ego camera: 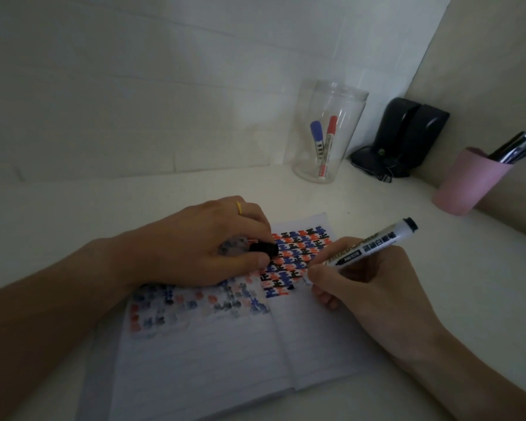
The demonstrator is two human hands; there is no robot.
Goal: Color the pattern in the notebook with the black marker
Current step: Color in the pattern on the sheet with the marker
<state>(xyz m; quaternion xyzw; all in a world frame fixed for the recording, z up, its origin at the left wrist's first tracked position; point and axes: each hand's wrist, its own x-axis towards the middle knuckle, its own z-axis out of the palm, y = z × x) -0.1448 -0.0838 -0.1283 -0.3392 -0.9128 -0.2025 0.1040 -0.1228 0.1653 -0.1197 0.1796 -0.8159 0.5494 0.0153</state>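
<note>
An open lined notebook (225, 344) lies on the white desk. Its right page carries a red, blue and black block pattern (298, 253); a faded bleed-through of it shows on the left page. My right hand (374, 290) grips the black marker (368, 243), tip down on the right page at the pattern's lower right edge, tail pointing up and right. My left hand (207, 247) rests on the notebook's upper left and pinches the marker's black cap (51, 248) between thumb and fingers.
A clear plastic jar (325, 132) with a blue and a red marker stands at the back. A black device (404, 138) sits in the corner. A pink cup (471, 180) of pens stands at the right by the wall.
</note>
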